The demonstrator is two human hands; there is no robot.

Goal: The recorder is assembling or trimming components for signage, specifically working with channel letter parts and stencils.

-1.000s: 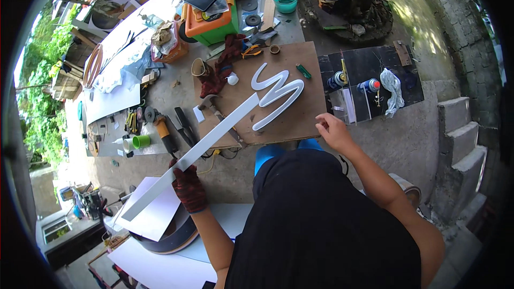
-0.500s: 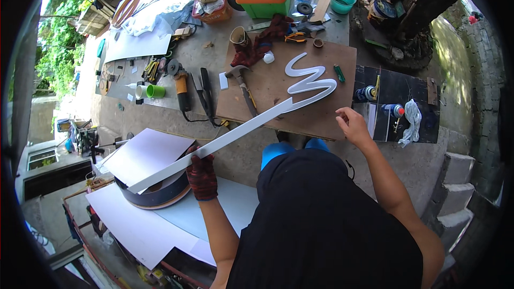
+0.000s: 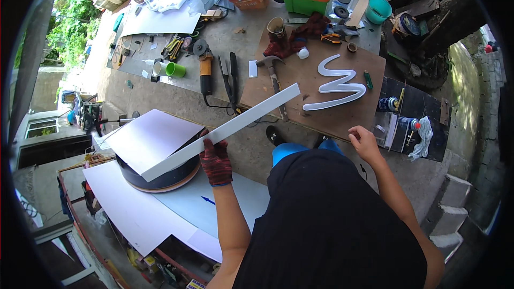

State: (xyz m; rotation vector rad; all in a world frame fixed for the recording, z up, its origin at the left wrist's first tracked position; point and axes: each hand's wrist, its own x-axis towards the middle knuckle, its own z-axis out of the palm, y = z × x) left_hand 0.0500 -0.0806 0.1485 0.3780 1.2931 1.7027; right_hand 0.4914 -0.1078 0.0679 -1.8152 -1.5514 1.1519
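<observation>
My left hand [image 3: 215,158], in a dark red knitted glove, grips a long white flat strip [image 3: 247,113] held diagonally over the round drum and the table's edge. My right hand [image 3: 364,142] is bare, its fingers loosely bent and apart, holding nothing, near the board's right corner. On the brown board [image 3: 362,58] lies a white squiggle-shaped cutout [image 3: 342,87], with a hammer [image 3: 276,80], a green small tool [image 3: 368,80] and a red glove [image 3: 279,47] about it.
An angle grinder [image 3: 206,72] and black tongs-like tool [image 3: 234,77] lie left on the table. A dark panel [image 3: 436,132] with spray cans [image 3: 387,104] is right. A drum [image 3: 160,181] under a white sheet [image 3: 148,139] sits lower left. Concrete steps [image 3: 454,189] are at right.
My view has turned, so the table sits further right. The strip's far end has moved back from the white cutout. My left hand still grips it; my right hand stays empty.
</observation>
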